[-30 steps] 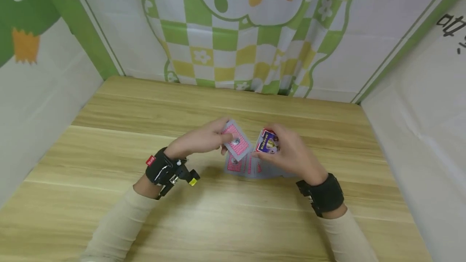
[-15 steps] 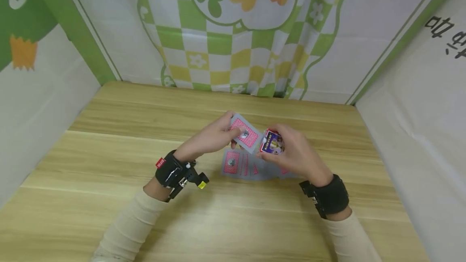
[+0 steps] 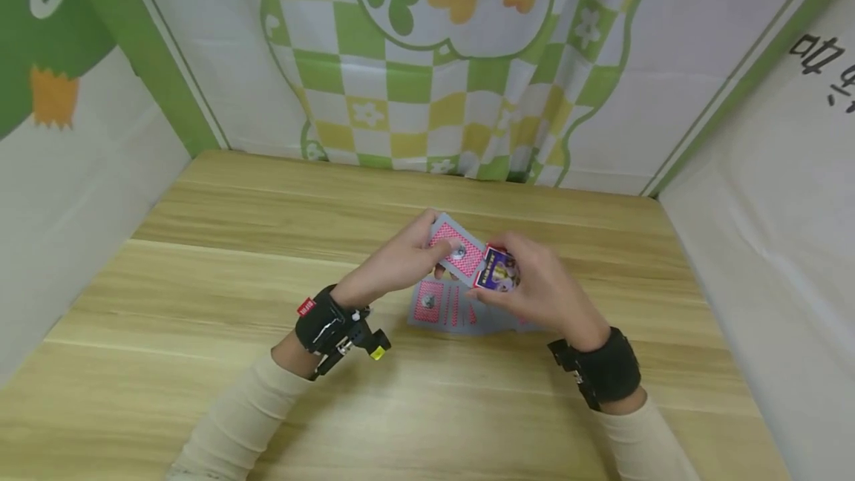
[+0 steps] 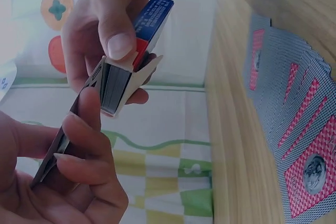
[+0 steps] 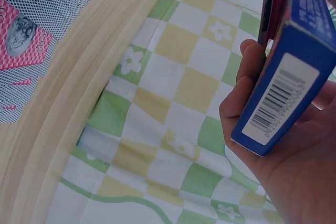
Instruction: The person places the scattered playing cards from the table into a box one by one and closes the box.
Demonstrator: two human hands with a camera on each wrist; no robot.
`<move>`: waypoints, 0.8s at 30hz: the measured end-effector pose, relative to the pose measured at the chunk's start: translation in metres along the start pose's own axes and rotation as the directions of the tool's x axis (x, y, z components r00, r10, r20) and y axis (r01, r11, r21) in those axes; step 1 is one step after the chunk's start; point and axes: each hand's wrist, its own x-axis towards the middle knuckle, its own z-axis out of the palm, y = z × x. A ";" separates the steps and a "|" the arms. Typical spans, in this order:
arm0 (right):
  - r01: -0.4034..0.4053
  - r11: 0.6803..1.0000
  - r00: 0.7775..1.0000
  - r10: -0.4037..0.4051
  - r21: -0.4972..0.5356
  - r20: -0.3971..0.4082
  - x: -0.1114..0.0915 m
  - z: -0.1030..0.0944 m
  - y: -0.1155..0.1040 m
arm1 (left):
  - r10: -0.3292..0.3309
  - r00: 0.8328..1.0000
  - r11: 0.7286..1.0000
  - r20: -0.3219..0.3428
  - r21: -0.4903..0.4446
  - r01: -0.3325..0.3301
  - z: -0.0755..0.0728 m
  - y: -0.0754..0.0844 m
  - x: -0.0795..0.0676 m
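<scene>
My left hand [image 3: 394,260] pinches a thin packet of red-backed playing cards [image 3: 471,258], thumb across the backs and fingers beneath. In my right hand [image 3: 544,284] is a small blue and red card box [image 3: 499,271], gripped between thumb and fingers. The left wrist view shows the box's mouth turned toward the left hand, a white flap [image 4: 143,80] folded out and a stack of cards [image 4: 115,85] inside. One end of the left hand's packet meets the box right at this mouth. A barcode label [image 5: 278,98] marks the box's far end in the right wrist view.
Under the hands, a spread row of cards [image 3: 427,304] lies backs up on the wooden table [image 3: 427,407]. A green and yellow checked curtain [image 3: 407,87] hangs along the back edge, and pale walls [image 3: 755,243] flank both sides.
My left hand has moved right with its packet, away from above the row's left end and up to the box's mouth. The right hand and box have shifted only slightly.
</scene>
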 end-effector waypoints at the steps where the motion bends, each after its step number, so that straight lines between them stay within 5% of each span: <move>1: -0.004 1.000 1.000 0.004 -0.002 -0.001 0.000 0.001 0.000 | 0.001 1.000 1.000 -0.010 -0.006 -0.001 0.001 0.000 0.000; 8: -0.036 0.999 0.998 0.036 -0.006 -0.051 0.000 0.002 -0.001 | -0.012 0.995 1.000 -0.099 -0.024 0.010 0.016 -0.001 0.003; 14: -0.012 1.000 0.999 0.011 -0.028 -0.037 0.002 0.006 -0.001 | -0.036 0.999 0.996 -0.004 0.084 0.036 0.035 -0.002 0.003; 20: -0.022 1.000 1.000 0.022 -0.017 -0.012 -0.001 0.002 0.004 | 0.062 0.992 0.986 -0.108 0.160 -0.044 0.021 -0.001 0.001; 24: 0.018 1.000 1.000 -0.018 -0.017 -0.010 -0.001 0.001 0.001 | 0.121 0.990 0.989 -0.072 0.088 -0.115 0.021 -0.005 0.006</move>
